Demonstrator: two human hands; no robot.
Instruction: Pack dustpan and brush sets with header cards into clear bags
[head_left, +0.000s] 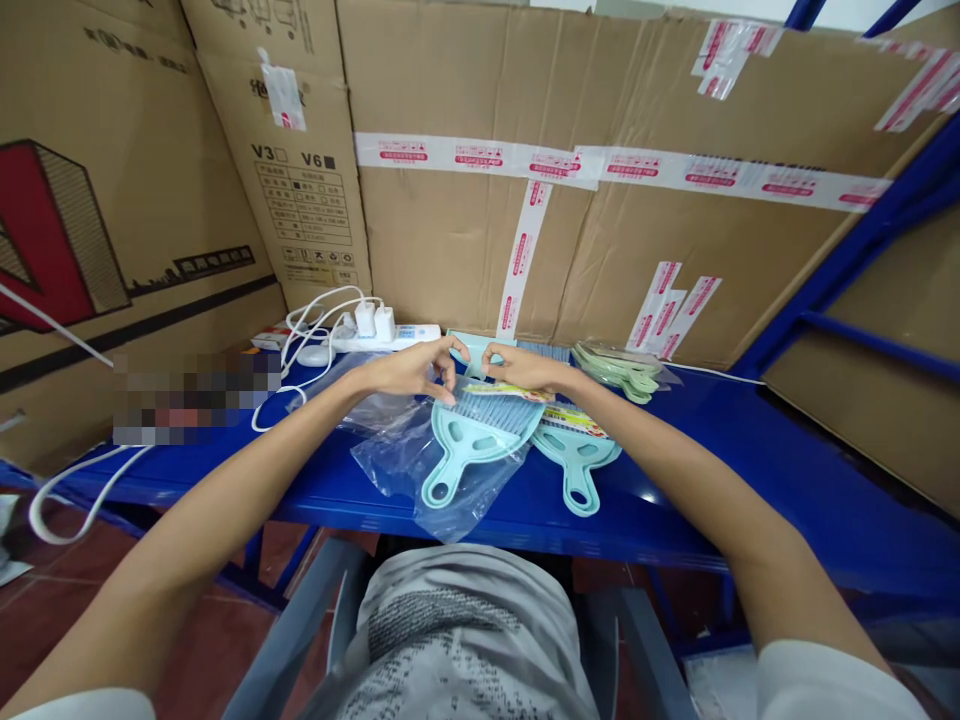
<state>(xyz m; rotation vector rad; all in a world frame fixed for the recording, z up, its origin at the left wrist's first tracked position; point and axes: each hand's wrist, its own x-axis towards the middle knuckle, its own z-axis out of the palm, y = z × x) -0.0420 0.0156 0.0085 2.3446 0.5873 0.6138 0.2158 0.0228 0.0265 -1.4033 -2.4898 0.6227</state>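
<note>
Both arms stretch out over the blue desk [712,440]. The left hand [409,370] and the right hand [525,370] meet near the desk's far edge, fingers pinching at the top of a pale teal brush-and-dustpan set [472,435] that lies half inside a clear plastic bag [420,480]. Which hand grips the bag mouth and which the paper label is hard to tell from here. The set's handle points toward the near edge. Just beside it, to the right, lies a second teal dustpan [576,460], touching the first. Farther right, along the far edge, sits a stack of green pieces in plastic [626,368]. At the far left are a white power strip [375,335] and cables, with cardboard boxes [600,230] standing behind.
</note>
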